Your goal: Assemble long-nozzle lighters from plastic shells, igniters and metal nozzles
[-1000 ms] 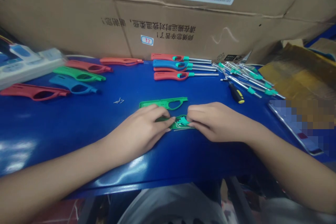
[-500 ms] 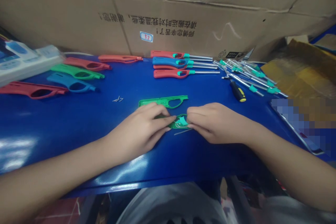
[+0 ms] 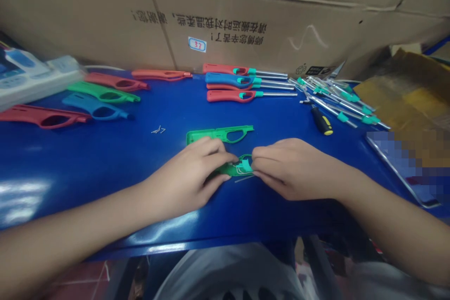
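My left hand (image 3: 191, 173) and my right hand (image 3: 288, 166) meet over a green lighter shell half (image 3: 236, 168) lying on the blue table (image 3: 105, 164). Both hands have their fingers closed on it. A teal trigger piece (image 3: 246, 165) and thin wires show between the fingertips. Just behind lies the other green shell half (image 3: 220, 134), untouched. A thin metal rod (image 3: 244, 178) lies under the shell by my right fingers.
Finished lighters (image 3: 242, 83) in red and blue lie at the back centre. Empty coloured shells (image 3: 101, 93) lie at the left, metal tubes with teal tips (image 3: 337, 98) and a screwdriver (image 3: 321, 122) at the right. Small pins (image 3: 158, 129) lie mid-table. Cardboard boxes (image 3: 211, 9) wall the back.
The hands stay on the green shell, shifting only slightly. The thin rod under the shell has come a little more into view.
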